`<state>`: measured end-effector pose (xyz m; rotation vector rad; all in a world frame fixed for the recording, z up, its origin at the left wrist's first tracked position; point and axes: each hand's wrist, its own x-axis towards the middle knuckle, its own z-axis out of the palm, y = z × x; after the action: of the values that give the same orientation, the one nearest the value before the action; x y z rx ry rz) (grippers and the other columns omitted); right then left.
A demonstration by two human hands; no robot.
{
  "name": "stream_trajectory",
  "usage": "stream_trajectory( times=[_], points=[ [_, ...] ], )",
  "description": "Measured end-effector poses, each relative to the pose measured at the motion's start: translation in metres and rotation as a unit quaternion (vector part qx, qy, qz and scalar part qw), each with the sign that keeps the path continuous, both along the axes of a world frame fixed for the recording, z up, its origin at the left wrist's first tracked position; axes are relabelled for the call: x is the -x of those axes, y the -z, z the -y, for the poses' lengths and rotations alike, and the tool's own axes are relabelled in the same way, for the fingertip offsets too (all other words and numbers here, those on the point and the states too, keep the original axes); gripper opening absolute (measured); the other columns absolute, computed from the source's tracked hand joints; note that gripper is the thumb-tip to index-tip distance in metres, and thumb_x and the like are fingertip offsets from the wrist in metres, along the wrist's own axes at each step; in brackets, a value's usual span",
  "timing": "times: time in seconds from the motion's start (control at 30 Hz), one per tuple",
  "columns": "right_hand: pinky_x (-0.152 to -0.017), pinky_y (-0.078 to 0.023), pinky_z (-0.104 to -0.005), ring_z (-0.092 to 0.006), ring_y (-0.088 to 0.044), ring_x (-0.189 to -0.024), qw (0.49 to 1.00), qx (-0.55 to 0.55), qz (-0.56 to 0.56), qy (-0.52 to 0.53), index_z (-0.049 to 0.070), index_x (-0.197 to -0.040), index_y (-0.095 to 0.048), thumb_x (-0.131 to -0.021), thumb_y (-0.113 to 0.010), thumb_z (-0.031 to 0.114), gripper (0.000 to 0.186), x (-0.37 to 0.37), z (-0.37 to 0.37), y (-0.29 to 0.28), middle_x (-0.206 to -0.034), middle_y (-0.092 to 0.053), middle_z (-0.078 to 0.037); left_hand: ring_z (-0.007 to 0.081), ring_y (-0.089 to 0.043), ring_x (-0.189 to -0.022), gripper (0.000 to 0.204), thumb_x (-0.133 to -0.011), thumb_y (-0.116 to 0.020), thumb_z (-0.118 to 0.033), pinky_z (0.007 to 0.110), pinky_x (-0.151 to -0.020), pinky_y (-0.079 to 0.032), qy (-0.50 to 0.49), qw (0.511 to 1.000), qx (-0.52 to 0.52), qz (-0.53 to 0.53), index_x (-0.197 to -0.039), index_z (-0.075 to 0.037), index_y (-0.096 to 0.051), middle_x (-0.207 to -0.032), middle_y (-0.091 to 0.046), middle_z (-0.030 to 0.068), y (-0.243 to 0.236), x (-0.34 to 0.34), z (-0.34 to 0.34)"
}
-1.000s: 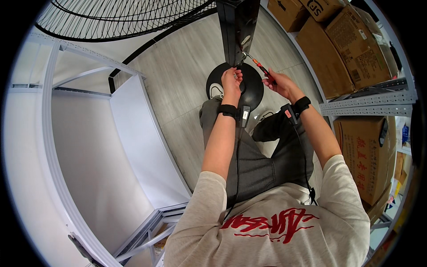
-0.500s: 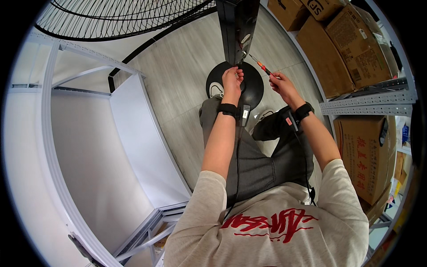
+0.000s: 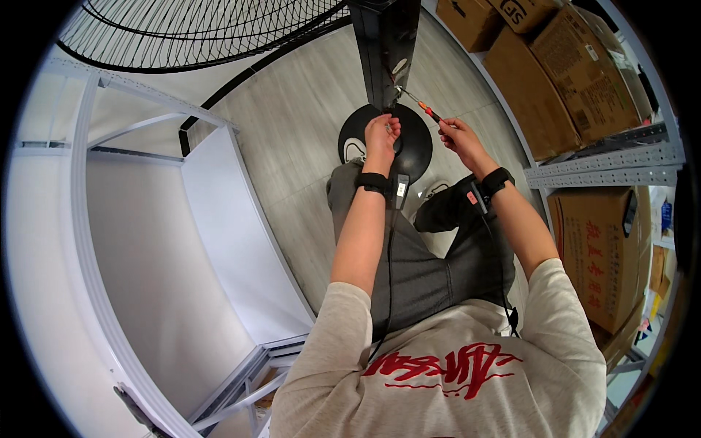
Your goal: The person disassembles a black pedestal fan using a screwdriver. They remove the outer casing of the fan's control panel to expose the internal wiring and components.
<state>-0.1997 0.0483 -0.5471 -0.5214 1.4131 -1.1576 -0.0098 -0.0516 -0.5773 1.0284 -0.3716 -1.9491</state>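
My right hand (image 3: 460,139) holds a screwdriver (image 3: 430,112) by its red-and-black handle. The thin shaft points up and left, its tip at a small shiny spot low on the side of a tall black post (image 3: 375,55). Whether the tip touches there is too small to tell. Just below the post's lower end, my left hand (image 3: 380,139) is closed, fingers curled around something small that I cannot make out. Under this hand a round black base (image 3: 418,146) rests on the floor between my feet.
A large black wire fan guard (image 3: 204,36) spans the upper left. White metal shelving (image 3: 234,197) stands on my left. To my right, a rack (image 3: 606,171) carries several cardboard boxes (image 3: 537,95). Grey wood-look flooring (image 3: 292,95) surrounds the base.
The screwdriver has shifted slightly left and up, bringing its tip closer to the post's side. My left hand has dropped a little, and the post appears slightly further left.
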Motion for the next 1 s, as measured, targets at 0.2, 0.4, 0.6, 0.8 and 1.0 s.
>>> stream_trajectory(
  times=[0.2, 0.4, 0.6, 0.8, 1.0],
  points=[
    [-0.065, -0.044, -0.0216, -0.0059, -0.056, -0.073, 1.000, 0.000, -0.027, 0.000, 0.010, -0.104, -0.058, -0.094, -0.062, 0.027, 0.020, -0.004, 0.014, -0.006, -0.085, -0.061, 0.001, 0.0178, -0.060, -0.069, 0.013, -0.089, -0.056, -0.007, 0.028, -0.060, -0.049, 0.003, 1.000, 0.004, -0.001, -0.099, 0.000, -0.058, -0.083, -0.063, 0.0120, 0.001, 0.000, 0.001],
    [-0.058, -0.042, -0.0195, -0.0044, -0.058, -0.066, 0.999, -0.023, -0.023, -0.017, 0.010, -0.107, -0.059, -0.094, -0.062, 0.028, 0.022, -0.009, 0.011, -0.020, -0.080, -0.065, 0.001, 0.0197, -0.058, -0.072, 0.015, -0.090, -0.055, -0.007, 0.030, -0.063, -0.049, 0.003, 1.000, 0.008, 0.007, -0.102, 0.003, -0.057, -0.087, -0.061, 0.0132, -0.002, 0.001, 0.000],
    [-0.056, -0.041, -0.0190, -0.0041, -0.057, -0.065, 0.998, 0.007, -0.068, -0.011, 0.009, -0.108, -0.059, -0.094, -0.063, 0.028, 0.024, -0.003, 0.013, -0.008, -0.079, -0.065, 0.000, 0.0198, -0.058, -0.073, 0.015, -0.090, -0.055, -0.007, 0.030, -0.063, -0.049, 0.005, 1.000, 0.004, 0.007, -0.102, 0.002, -0.057, -0.087, -0.061, 0.0134, -0.004, 0.002, 0.000],
    [-0.055, -0.041, -0.0196, -0.0043, -0.056, -0.064, 0.999, 0.005, -0.054, -0.004, 0.009, -0.108, -0.059, -0.095, -0.062, 0.029, 0.024, -0.006, 0.014, -0.009, -0.079, -0.065, 0.000, 0.0172, -0.059, -0.067, 0.012, -0.089, -0.057, -0.007, 0.027, -0.058, -0.048, 0.006, 1.000, 0.001, 0.008, -0.098, 0.000, -0.058, -0.082, -0.062, 0.0113, -0.001, 0.003, 0.002],
    [-0.054, -0.041, -0.0194, -0.0040, -0.055, -0.063, 1.000, -0.013, -0.007, -0.013, 0.010, -0.110, -0.057, -0.096, -0.058, 0.031, 0.025, -0.013, 0.010, -0.010, -0.079, -0.063, 0.001, 0.0173, -0.059, -0.067, 0.012, -0.089, -0.057, -0.008, 0.027, -0.058, -0.049, 0.006, 1.000, 0.003, 0.007, -0.098, 0.000, -0.058, -0.082, -0.063, 0.0112, 0.004, 0.004, 0.003]
  ],
)
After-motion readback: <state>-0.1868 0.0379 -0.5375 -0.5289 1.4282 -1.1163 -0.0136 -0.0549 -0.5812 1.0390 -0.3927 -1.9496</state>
